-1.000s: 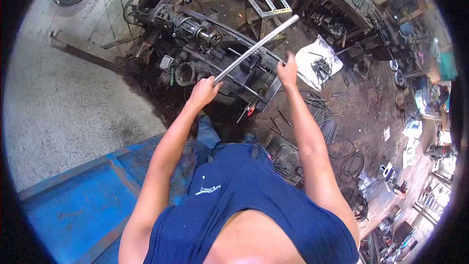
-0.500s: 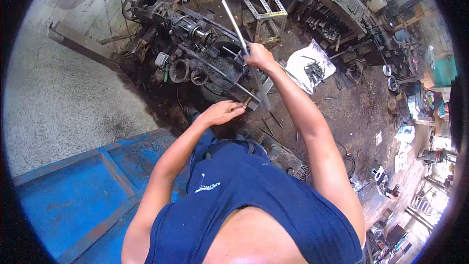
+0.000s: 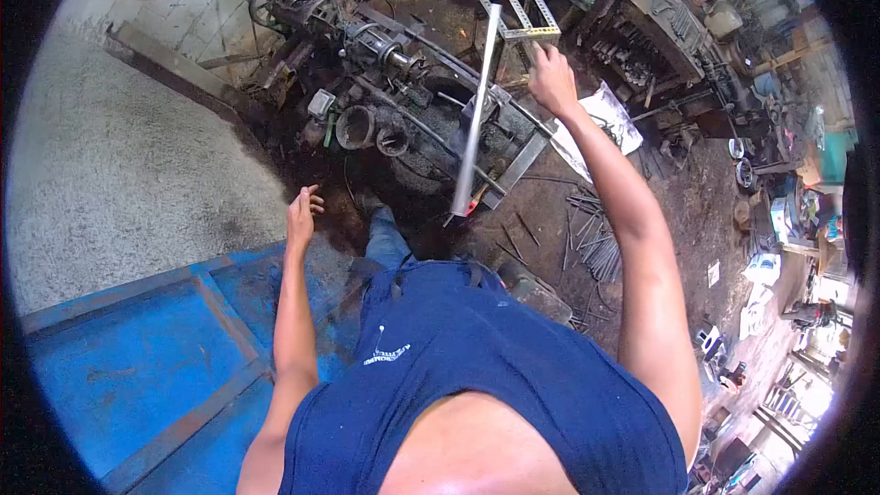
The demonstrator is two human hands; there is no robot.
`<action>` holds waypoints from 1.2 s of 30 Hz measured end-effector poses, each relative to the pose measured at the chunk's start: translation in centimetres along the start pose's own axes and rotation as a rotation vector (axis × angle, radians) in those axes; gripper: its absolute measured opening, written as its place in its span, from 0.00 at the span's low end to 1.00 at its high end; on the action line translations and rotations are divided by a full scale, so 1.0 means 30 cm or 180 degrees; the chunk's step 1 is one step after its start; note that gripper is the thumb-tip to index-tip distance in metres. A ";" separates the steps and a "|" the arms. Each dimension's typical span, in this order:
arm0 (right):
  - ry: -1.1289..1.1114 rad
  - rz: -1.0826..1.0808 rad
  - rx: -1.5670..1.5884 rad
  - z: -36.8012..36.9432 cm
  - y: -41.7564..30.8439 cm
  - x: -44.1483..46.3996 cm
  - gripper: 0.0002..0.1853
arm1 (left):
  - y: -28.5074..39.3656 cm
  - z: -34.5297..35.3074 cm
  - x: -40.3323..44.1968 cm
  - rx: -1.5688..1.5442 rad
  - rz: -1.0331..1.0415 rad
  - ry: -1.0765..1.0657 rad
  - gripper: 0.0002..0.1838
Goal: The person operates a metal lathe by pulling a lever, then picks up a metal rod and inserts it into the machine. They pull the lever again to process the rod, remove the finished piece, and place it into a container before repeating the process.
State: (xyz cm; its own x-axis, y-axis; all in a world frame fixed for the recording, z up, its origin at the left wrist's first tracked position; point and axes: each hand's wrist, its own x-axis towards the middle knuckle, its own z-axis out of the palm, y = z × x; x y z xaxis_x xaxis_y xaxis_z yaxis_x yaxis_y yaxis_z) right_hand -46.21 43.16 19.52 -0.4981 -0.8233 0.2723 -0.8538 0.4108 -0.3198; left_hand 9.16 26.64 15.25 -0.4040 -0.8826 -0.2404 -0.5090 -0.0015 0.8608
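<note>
A long, shiny metal bar slants across the end of the greasy lathe, and neither hand touches it. My right hand is raised to the right of the bar, in front of a metal frame stand. Its fingers are curled together, and what they hold, if anything, is hidden. Off to the left, my left hand hangs above the dark floor with its fingers apart and nothing in them. Something small and red shows by the bar's lower end.
The perforated metal stand is behind the lathe. White sheeting with dark metal pieces lies to the right. Several thin rods are on the floor. A blue metal panel lies at lower left, and a cluttered bench stands at the back.
My right hand has let go of the metal bar and moved right. My left hand has drawn back to the left, away from the lathe's end. The view has shifted slightly.
</note>
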 end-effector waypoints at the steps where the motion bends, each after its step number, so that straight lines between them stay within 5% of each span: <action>1: -0.0349 0.0654 0.0222 -0.004 -0.017 0.000 0.28 | -0.021 0.005 0.000 -0.0013 -0.0014 0.0004 0.31; 4: -0.1409 0.1000 0.1030 -0.033 -0.098 -0.008 0.40 | -0.052 0.024 0.006 -0.0147 -0.0127 0.0047 0.33; 7: -0.1597 0.0218 0.0673 -0.033 -0.197 -0.090 0.27 | -0.029 0.082 0.006 -0.0048 -0.0074 -0.0021 0.33; 9: -0.1656 0.0281 -0.0107 -0.048 -0.243 -0.145 0.17 | -0.007 0.110 0.012 0.0053 -0.0032 -0.0164 0.32; 11: -0.1566 0.0473 -0.0091 -0.011 -0.224 -0.176 0.19 | 0.011 0.127 0.012 0.0084 -0.0001 -0.0236 0.30; 13: -0.0856 -0.0145 -0.0085 -0.018 -0.211 -0.177 0.23 | 0.021 0.142 0.026 0.0123 0.0059 -0.0304 0.29; 15: -0.1201 -0.0014 0.0057 -0.016 -0.201 -0.179 0.28 | 0.027 0.150 0.025 0.0141 0.0090 -0.0305 0.29; 17: 0.0447 -0.0317 -0.0289 0.021 -0.208 -0.237 0.29 | 0.023 0.152 0.015 0.0176 0.0101 -0.0319 0.29; 19: 0.0988 -0.0425 0.0311 0.002 -0.265 -0.310 0.27 | 0.014 0.148 0.000 0.0205 0.0093 -0.0270 0.29; 23: 0.0333 0.0259 0.1094 0.235 -0.247 -0.474 0.20 | -0.009 0.123 -0.041 0.0173 -0.0061 -0.0205 0.29; 29: 0.0074 0.1481 0.1302 0.395 -0.176 -0.382 0.24 | -0.046 0.081 -0.053 0.0412 -0.0150 -0.0396 0.29; 36: 0.0250 0.0610 0.0497 0.621 -0.024 -0.406 0.16 | 0.009 0.052 -0.072 0.0573 0.0003 -0.0289 0.27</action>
State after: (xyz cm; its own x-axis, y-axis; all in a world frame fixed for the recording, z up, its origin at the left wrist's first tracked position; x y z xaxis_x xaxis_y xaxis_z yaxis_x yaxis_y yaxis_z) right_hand -36.69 45.61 -0.46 -0.6640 -0.7007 0.2610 -0.7120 0.4858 -0.5070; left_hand 8.71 29.26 15.31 -0.4673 -0.8365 -0.2862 -0.6329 0.0905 0.7689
